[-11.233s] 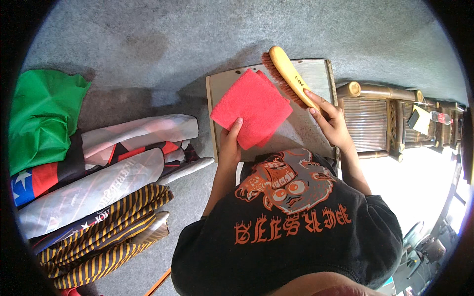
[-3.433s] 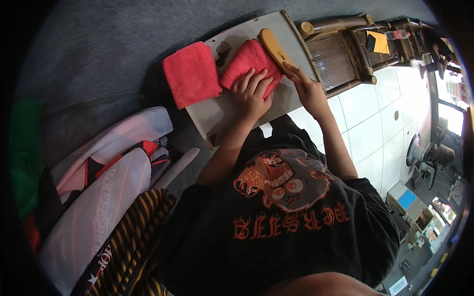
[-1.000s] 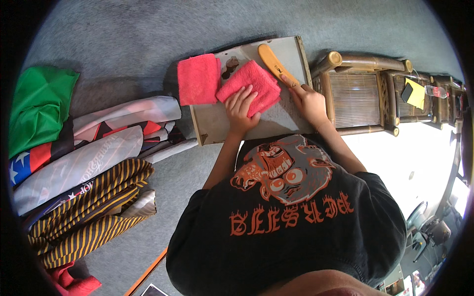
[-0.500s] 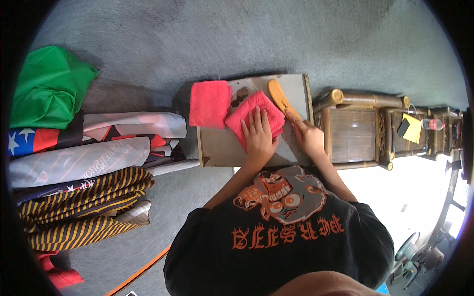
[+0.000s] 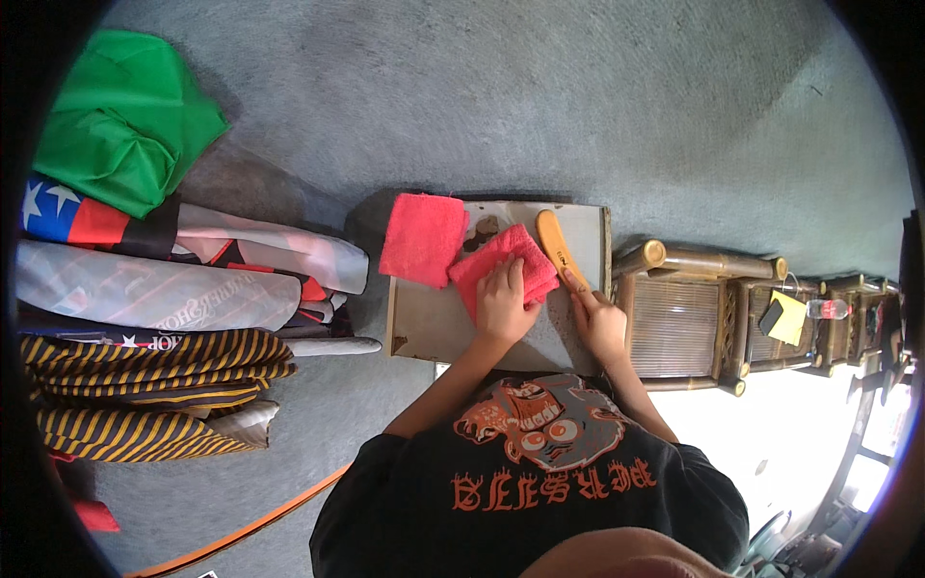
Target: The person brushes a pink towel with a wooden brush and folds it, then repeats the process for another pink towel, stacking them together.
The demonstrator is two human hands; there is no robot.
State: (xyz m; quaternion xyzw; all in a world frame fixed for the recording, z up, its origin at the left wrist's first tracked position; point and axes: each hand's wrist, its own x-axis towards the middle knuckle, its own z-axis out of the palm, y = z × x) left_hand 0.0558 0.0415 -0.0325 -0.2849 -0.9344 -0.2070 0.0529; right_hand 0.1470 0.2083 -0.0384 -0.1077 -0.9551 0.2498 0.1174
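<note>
Two folded pink towels are at a small grey-topped table [image 5: 424, 323]. My left hand [image 5: 503, 299] presses on the right-hand towel [image 5: 479, 265], its fingers drawn together and bent into the cloth. The other pink towel [image 5: 422, 238] lies at the far left, partly over the table's edge. In my right hand [image 5: 599, 321] is the near end of a long, curved yellow-orange brush [image 5: 556, 243], which lies just right of the towel; its underside is hidden.
A dark brown patch [image 5: 485, 229] marks the tabletop behind the towels. To the left hang striped garments [image 5: 159, 385] and a green cloth [image 5: 135, 120]. Bamboo furniture [image 5: 677, 323] stands right of the table, with a yellow item [image 5: 788, 318] and a bottle [image 5: 827, 308] farther right.
My left hand's fingers have gone from spread flat on the towel to drawn together and bent. The whole view has shifted, so the table sits lower. My right hand keeps its hold.
</note>
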